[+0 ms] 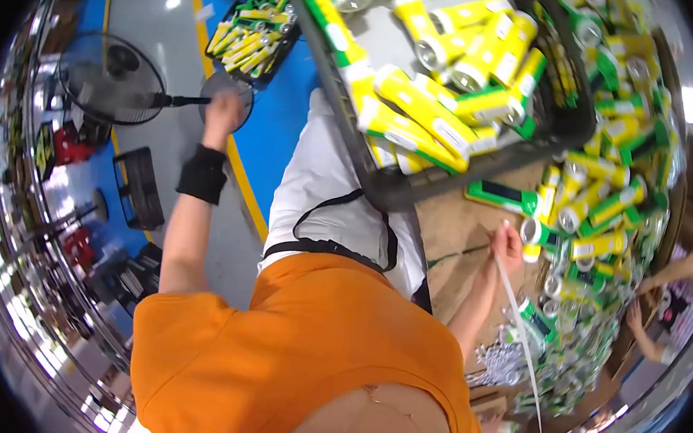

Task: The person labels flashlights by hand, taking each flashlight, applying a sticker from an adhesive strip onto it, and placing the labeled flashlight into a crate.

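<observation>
My right hand (507, 247) is closed in a pinch at the end of a long, thin white strip (523, 328), which runs down and right past my shoulder. Yellow-and-green flashlights (599, 208) lie heaped beside that hand, and one green flashlight with a dark panel (503, 197) rests just above it. Close to the same fingers, a thin dark cord (459, 255) crosses the brown tabletop (448, 216). Out to the left, my left hand (223, 115), below a black wristband (202, 174), overlaps the round fan base; its fingers are too blurred to make out.
A black crate (414, 191) of flashlights stands in front of me, and another crate (255, 34) sits on the blue floor. To the left is a black stand fan (113, 80). Across the table at right are another person's arms (667, 278). Small silvery pieces (502, 361) lie nearby.
</observation>
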The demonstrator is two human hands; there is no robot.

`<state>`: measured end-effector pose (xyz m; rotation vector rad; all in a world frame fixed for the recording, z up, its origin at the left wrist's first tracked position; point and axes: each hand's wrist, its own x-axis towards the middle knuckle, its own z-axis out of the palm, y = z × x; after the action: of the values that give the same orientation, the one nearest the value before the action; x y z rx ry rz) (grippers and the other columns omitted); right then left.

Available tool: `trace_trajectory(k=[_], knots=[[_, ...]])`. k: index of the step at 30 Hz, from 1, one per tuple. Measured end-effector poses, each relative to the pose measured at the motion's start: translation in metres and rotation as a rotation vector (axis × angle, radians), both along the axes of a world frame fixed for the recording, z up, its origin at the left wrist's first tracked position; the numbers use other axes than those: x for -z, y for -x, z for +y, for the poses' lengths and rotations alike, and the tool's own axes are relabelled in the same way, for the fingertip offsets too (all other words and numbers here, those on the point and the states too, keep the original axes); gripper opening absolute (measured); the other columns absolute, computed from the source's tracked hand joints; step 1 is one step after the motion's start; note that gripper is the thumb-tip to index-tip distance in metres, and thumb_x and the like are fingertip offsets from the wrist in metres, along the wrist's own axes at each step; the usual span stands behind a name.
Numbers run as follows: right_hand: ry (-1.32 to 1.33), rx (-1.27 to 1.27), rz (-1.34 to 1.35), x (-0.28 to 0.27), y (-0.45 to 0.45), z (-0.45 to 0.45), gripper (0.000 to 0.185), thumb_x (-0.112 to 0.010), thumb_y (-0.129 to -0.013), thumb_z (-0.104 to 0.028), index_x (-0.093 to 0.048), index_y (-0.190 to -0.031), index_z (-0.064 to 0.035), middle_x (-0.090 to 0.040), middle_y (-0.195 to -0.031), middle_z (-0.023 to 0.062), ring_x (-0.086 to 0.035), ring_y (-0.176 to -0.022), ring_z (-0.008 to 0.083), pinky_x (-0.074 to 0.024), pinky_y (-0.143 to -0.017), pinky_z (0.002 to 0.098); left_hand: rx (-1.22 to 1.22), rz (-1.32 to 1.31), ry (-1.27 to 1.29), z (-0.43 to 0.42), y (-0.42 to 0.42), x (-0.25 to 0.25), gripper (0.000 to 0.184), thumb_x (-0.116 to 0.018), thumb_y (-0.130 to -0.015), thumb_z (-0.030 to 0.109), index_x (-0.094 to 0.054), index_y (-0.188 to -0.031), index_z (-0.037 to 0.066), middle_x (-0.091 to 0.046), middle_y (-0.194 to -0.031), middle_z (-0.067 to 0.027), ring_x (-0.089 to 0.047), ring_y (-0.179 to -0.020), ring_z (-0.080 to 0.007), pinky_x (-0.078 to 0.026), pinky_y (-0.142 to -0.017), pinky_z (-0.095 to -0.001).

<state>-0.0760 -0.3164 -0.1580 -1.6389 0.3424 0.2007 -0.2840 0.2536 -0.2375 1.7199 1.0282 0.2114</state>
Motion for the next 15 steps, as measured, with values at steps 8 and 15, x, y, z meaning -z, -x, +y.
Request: trace_trajectory(k=[8,15], knots=[[-0.096,0.159,-0.001,-0.033,-0.024,0.043,0.021,-0.058,-0.087,-0.009,-0.054,-0.106,-0.0019,-0.054,-0.075,0.0002,-0.047,-0.061,0.0074,-0.0427,-0.066,0.0235,0.234,1.055,0.415,-0.194,0.353,0.212,0.046,-0.035,-0.090,0.045,-0.062,-0.099,0.008,-0.064,-0.090,-0.0138,-0.061,-0.081,-0.0286,-0.048,-0.070,-0.0423],[0.004,0.073,0.037,-0.057,-0.053,0.068,0.024,-0.057,-0.087,-0.010,-0.053,-0.110,-0.0022,-0.062,-0.095,0.0055,-0.057,-0.081,0.0115,-0.0459,-0.076,0.0243,-1.287,0.087,1.363,-0.277,0.311,0.231,0.057,-0.037,-0.087,0.058,-0.062,-0.096,0.008,-0.065,-0.082,-0.0113,-0.063,-0.072,-0.0233,-0.052,-0.062,-0.0375]])
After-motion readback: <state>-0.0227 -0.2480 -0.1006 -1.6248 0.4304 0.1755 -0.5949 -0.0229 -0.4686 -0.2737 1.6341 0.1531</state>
